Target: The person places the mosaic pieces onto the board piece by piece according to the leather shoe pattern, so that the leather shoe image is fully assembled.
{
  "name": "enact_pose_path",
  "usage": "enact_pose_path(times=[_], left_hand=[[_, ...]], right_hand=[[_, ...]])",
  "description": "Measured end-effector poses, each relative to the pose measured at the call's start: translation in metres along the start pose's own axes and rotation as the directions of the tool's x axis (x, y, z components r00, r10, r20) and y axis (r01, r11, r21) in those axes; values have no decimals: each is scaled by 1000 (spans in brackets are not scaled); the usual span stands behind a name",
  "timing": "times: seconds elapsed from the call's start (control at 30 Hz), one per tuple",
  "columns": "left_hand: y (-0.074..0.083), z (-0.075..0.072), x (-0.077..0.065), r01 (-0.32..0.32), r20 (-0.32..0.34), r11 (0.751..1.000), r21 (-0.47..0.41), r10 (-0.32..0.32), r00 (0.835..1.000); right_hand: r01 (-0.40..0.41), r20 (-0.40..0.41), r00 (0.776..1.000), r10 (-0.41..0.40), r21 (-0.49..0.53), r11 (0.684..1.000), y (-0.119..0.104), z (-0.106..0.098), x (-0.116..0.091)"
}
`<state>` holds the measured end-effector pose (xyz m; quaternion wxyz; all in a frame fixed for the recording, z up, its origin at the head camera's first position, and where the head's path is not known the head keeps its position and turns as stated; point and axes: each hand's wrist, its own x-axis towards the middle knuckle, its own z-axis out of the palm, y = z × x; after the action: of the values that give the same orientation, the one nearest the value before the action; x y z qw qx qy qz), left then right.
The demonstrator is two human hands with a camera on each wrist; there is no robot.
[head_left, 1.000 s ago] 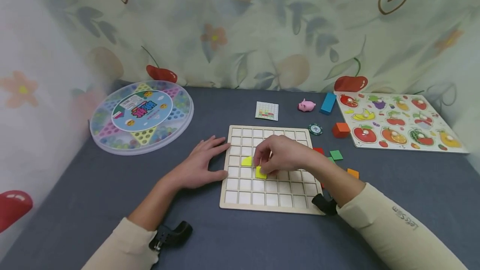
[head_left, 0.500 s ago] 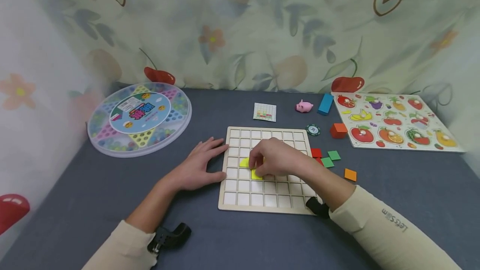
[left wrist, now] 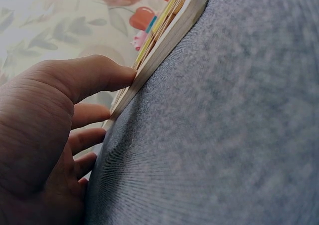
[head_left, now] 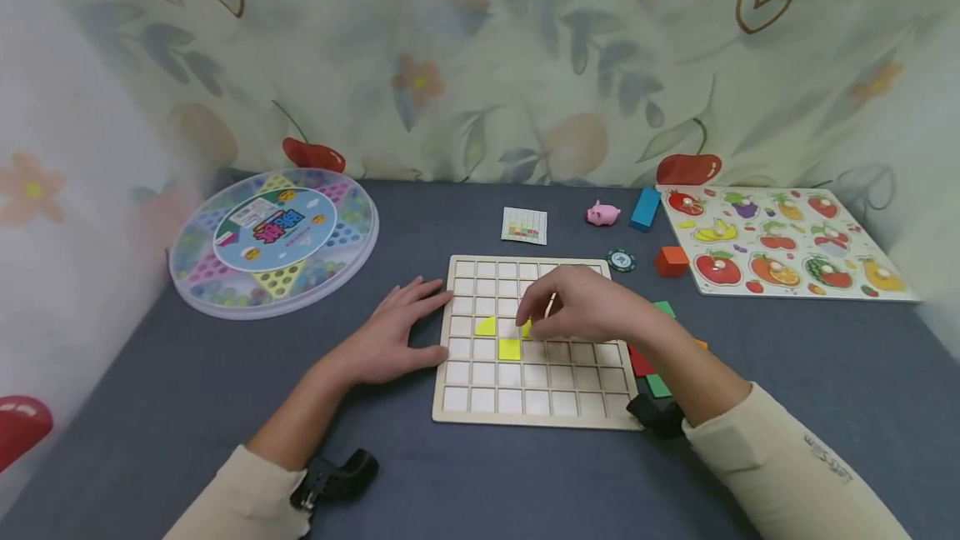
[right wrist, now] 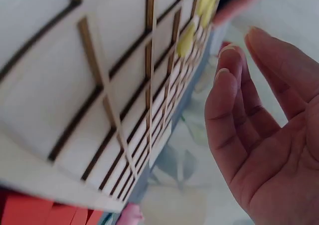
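- The right hand (head_left: 573, 304) is hovering over the middle of the wooden grid board (head_left: 525, 421), fingers bending loosely, a narrow gap showing between tips in its wrist view; nothing is visibly sitting there.
- The left hand (head_left: 386, 338) is lying spread and holding nothing, thumb and fingertips touching the board's left edge. That light bracing is probably serving well; pressing harder could be skewing the grid.
- One yellow tile (head_left: 486, 326), its far left corner looking rounded, is lying left of centre; a square yellow tile (head_left: 509, 349) is lying one row closer to the near edge and one column rightward.
- Another yellow tile (head_left: 527, 329) is partly hiding behind the right fingers, in the first tile's row with a white cell between; whether the fingers are touching it, I cannot tell.
- Good seating is likely calling for turning each tile square to its ridges, then pressing it flat with one fingertip, without brushing its neighbours.
- Red tiles (head_left: 642, 361) and a green tile (head_left: 659, 386) are lying by the board's right edge, so the sleeve (head_left: 780, 440) should be clearing them.
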<state>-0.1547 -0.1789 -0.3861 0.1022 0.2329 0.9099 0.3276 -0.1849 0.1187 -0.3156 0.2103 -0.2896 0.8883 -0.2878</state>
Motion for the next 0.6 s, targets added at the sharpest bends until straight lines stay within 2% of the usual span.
enact_pose_path(times=[0.3, 0.6], left_hand=[[0, 0, -1, 7, 1, 1000, 0, -7, 1000], [-1, 0, 0, 3, 0, 1000, 1, -3, 1000]], right_hand=[[-113, -28, 993, 115, 81, 990, 20, -21, -29], [-131, -51, 989, 137, 110, 985, 53, -38, -65]])
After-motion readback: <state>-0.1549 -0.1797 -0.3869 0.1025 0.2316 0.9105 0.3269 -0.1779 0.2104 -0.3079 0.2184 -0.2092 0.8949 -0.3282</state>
